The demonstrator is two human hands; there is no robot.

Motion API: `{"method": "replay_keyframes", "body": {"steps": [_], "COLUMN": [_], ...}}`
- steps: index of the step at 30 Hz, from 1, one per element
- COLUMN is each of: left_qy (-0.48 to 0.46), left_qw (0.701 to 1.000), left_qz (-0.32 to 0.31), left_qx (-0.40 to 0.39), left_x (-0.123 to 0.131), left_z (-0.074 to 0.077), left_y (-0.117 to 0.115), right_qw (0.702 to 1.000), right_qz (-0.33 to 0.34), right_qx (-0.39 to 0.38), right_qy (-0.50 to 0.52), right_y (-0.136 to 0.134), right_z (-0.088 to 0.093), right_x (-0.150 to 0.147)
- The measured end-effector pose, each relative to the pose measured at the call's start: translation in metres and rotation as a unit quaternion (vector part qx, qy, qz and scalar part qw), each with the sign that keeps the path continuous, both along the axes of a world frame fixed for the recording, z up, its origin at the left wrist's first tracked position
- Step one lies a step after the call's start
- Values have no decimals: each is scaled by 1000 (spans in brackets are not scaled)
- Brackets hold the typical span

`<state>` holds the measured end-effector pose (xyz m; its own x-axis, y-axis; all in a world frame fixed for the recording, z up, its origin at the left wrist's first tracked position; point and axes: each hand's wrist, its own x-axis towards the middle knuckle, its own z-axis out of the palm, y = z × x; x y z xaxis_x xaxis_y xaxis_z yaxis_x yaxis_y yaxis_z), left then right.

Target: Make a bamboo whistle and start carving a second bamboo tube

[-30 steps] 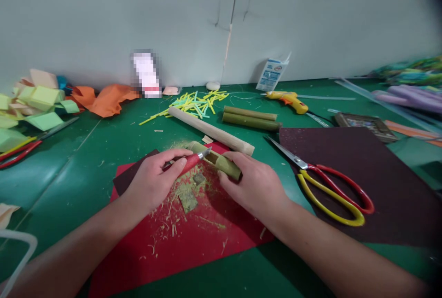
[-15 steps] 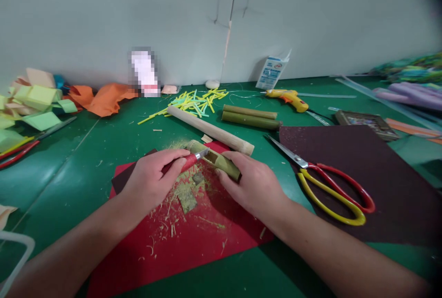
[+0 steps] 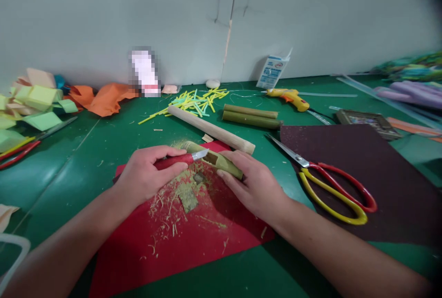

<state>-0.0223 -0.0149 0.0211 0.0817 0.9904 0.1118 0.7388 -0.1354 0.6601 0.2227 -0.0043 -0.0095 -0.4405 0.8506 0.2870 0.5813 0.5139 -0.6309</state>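
Note:
My left hand [image 3: 148, 169] is closed round the red handle of a carving knife [image 3: 176, 160]. Its short metal blade points right, at the edge of a rectangular opening cut in a green bamboo tube [image 3: 226, 166]. My right hand [image 3: 253, 180] grips the tube's near right end, thumb in front and fingers behind. Beneath both hands lies a red sheet [image 3: 193, 252], strewn with bamboo shavings [image 3: 172, 201] and a flat greenish chip [image 3: 188, 200]. Whether the blade touches the tube I cannot tell.
Behind the tube lie a pale wooden rod [image 3: 210, 129] and two bamboo pieces [image 3: 251, 117]. Scissors [image 3: 331, 183] rest partly on a dark sheet [image 3: 373, 173] at right. A yellow glue gun [image 3: 290, 98], cut straws [image 3: 193, 103] and folded papers [image 3: 41, 100] lie farther back.
My left hand and the knife have shifted slightly left, drawing the blade back from inside the opening toward its left edge. The right hand still holds the tube almost in place.

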Motion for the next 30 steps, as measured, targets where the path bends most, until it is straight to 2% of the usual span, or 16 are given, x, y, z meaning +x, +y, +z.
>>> {"method": "replay_keyframes", "body": {"steps": [16, 30], "left_qy": [-85, -86], "left_qw": [995, 995], "left_qz": [-14, -2], "left_qx": [-51, -58], "left_x": [-1, 1], "left_z": [-7, -5], "left_y": [2, 0], "right_qw": [999, 996], "right_qz": [-13, -28], "right_qx": [-31, -52], "right_qy": [42, 68], "right_y": [-2, -2], "right_z": [2, 8], "right_x": [-2, -2]}}
